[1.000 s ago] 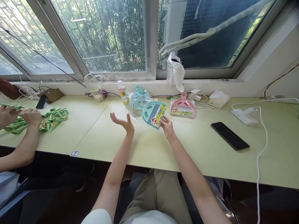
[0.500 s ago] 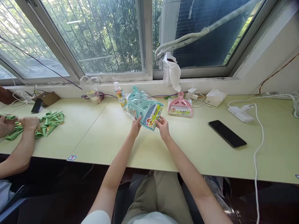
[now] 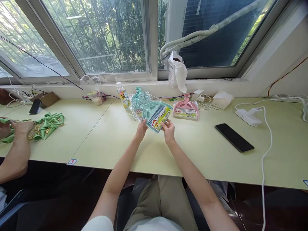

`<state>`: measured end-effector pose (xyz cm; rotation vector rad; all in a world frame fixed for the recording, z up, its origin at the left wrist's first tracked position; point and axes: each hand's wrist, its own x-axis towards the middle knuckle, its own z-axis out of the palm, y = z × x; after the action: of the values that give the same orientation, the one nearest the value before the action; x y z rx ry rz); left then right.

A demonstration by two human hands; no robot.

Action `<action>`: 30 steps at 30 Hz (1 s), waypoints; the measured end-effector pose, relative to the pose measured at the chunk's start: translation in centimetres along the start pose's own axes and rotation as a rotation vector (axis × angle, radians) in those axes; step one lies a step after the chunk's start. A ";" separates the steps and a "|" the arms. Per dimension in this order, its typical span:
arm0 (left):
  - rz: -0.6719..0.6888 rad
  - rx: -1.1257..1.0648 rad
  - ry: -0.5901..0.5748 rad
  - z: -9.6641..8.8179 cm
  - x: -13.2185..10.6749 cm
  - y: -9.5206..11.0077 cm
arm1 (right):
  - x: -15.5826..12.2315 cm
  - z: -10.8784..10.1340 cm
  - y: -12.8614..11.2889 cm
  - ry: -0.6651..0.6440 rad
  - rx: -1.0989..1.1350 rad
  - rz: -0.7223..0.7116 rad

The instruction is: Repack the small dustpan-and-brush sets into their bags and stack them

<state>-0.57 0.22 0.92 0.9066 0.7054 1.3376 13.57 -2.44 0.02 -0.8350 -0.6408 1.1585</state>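
Between my two hands is a teal dustpan and brush set (image 3: 154,113) with a yellow-green printed label, tilted above the table. My left hand (image 3: 141,129) grips its lower left edge, and my right hand (image 3: 168,130) pinches the lower right corner beside the label. Behind it lies another teal dustpan set (image 3: 139,93) in clear plastic wrap, partly hidden by the held one. Off to the right, a pink dustpan and brush set (image 3: 186,107) in clear wrap rests flat near the wall.
A juice bottle (image 3: 123,95) stands left of the teal sets. On the right are a black phone (image 3: 234,137) and a white power strip (image 3: 249,116) with its cable. At far left, a co-worker's hands (image 3: 22,126) handle green cones (image 3: 49,125).
The held teal set has shifted slightly right and turned a little, with both hands still on it. The view has moved slightly. The co-worker's hand at the left has moved left.
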 end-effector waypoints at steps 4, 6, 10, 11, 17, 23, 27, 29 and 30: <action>-0.205 0.081 -0.166 0.6 -0.5 -0.9 | 0.3 -0.2 -0.2 0.016 -0.006 -0.024; -0.269 0.079 -0.237 0.7 -0.6 -1.3 | 0.4 -0.3 -0.3 0.025 -0.016 -0.028; -0.172 0.015 -0.184 0.6 -0.3 -1.4 | 0.3 -0.3 -0.3 0.026 -0.022 -0.020; -0.116 0.002 -0.138 0.6 -0.3 -1.2 | 0.2 -0.2 -0.2 0.020 -0.020 -0.017; 0.003 0.074 -0.025 1.9 -1.1 -1.3 | -0.2 0.1 0.4 0.028 -0.008 -0.007; -0.019 0.146 0.027 2.2 -1.1 -2.7 | 0.5 -0.3 0.2 0.015 -0.023 0.043; -0.050 0.164 -0.002 1.5 -0.9 -2.4 | 1.6 -1.2 -0.4 0.083 -0.110 0.086; -0.065 0.167 -0.046 1.5 -1.0 -2.2 | 2.3 -2.0 -0.7 0.186 -0.129 0.041; -0.072 0.170 -0.065 1.5 -1.1 -2.1 | 2.6 -2.4 -0.8 0.217 -0.130 0.014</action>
<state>1.66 -1.10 -0.20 1.0463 0.8031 1.1927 16.62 -0.68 -0.59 -1.0610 -0.5353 1.0291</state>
